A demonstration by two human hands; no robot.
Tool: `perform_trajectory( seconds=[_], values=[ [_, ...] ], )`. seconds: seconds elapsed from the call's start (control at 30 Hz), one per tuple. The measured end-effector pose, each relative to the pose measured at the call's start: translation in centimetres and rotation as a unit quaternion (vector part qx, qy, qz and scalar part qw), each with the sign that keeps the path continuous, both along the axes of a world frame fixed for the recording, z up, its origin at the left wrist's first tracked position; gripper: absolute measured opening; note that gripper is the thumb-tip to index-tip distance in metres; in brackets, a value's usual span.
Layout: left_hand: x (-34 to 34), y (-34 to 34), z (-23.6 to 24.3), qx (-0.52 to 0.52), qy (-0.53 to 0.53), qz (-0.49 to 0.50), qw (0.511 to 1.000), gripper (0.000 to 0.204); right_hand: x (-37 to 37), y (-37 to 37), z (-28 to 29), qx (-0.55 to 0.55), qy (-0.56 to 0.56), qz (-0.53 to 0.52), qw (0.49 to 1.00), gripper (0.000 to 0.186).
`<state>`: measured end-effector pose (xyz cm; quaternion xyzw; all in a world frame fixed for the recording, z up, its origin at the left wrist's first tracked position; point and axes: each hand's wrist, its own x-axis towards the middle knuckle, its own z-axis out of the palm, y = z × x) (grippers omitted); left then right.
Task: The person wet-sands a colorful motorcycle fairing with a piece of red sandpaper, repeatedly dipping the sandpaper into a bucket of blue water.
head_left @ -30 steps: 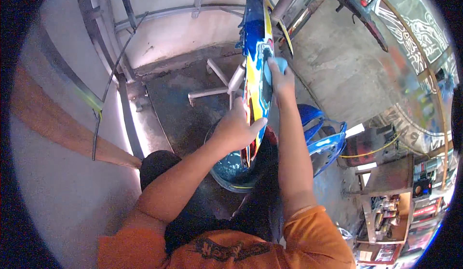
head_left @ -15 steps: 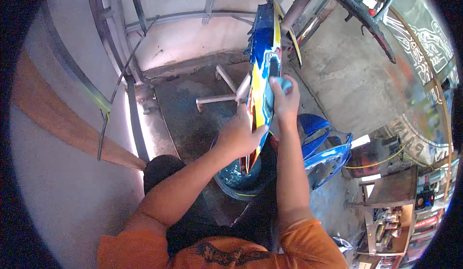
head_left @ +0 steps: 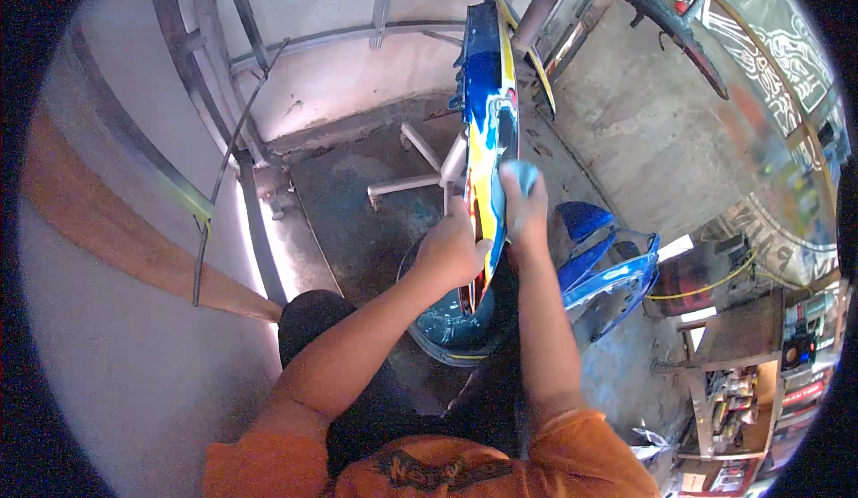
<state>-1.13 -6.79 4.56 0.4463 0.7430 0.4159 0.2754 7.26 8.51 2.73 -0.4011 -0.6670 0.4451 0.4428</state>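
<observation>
- Left grip (head_left: 450, 250): clasping long glossy blue-and-yellow panel (head_left: 485, 69).
- Right grip (head_left: 529, 219): grasping rounded light-blue pad (head_left: 525, 175) at panel's right side.
- Round dark bucket (head_left: 449, 355): beneath panel's lower end.

Orange short-sleeved shirt (head_left: 590, 458), dark chest print (head_left: 447, 471); black legwear (head_left: 308, 324).

hands (head_left: 450, 251) (head_left: 529, 217): 2 | multicoloured panel (head_left: 485, 56): 1 | blue pad (head_left: 525, 175): 1 | bucket (head_left: 451, 356): 1

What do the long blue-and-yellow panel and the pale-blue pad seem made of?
Long blue-and-yellow panel: probably glossy painted plastic, given shine and edge tabs. Pale-blue pad: perhaps matte foam, without clear shine, though blurred.
</observation>
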Motion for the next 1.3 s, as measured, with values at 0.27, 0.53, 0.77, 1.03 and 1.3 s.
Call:
perform_trajectory(
  seconds=[0.27,0.53,0.77,1.03,1.3],
  values=[
    [-0.5,-0.9,-0.3,0.086,0.044,0.011,0.995,0.059,0.9,-5.2,0.5,0.094,-0.084,-0.041,0.991,0.030],
    [-0.9,-0.5,0.8,0.027,-0.016,0.005,1.000,0.058,0.7,-2.9,0.1,0.063,-0.033,-0.028,0.997,0.033],
    [0.0,-0.6,0.9,0.031,-0.001,0.051,0.998,0.051,3.7,-5.7,0.6,0.058,0.003,0.032,0.998,0.029],
    [0.0,-0.4,0.5,0.031,0.016,0.031,0.999,0.051,2.4,-1.8,1.7,0.043,-0.086,0.080,0.992,0.043],
    [-0.2,0.4,-0.2,-0.010,0.026,0.025,0.999,0.056,-4.4,4.2,4.5,0.085,-0.127,-0.043,0.987,0.058]
  ],
)
